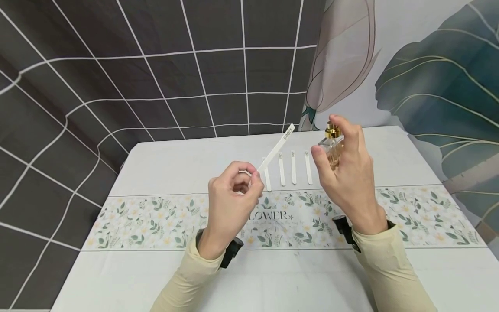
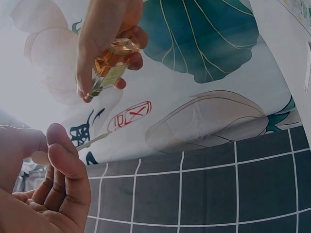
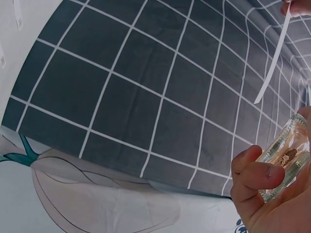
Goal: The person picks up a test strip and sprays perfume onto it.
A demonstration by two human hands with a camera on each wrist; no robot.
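Between thumb and forefinger, my left hand (image 1: pixel 230 195) pinches the lower end of a white perfume test strip (image 1: pixel 277 149), which slants up to the right with printed letters near its tip. My right hand (image 1: pixel 348 177) holds a clear glass perfume bottle (image 1: pixel 334 151) upright off the table, its forefinger on top of the gold spray head (image 1: pixel 332 129). Bottle and strip are apart, the strip's tip pointing toward the bottle's side. In the left wrist view the perfume bottle (image 2: pixel 114 63) shows amber liquid and a pale label. The right wrist view catches the strip (image 3: pixel 276 60) beyond the bottle (image 3: pixel 290 145).
Several more white test strips (image 1: pixel 293 168) lie in a row on the table behind the hands. Across the white table (image 1: pixel 124 273) runs a flowered band (image 1: pixel 148 221) with lettering. A dark grid curtain (image 1: pixel 218 69) and a flower-print cloth (image 1: pixel 413 86) hang behind.
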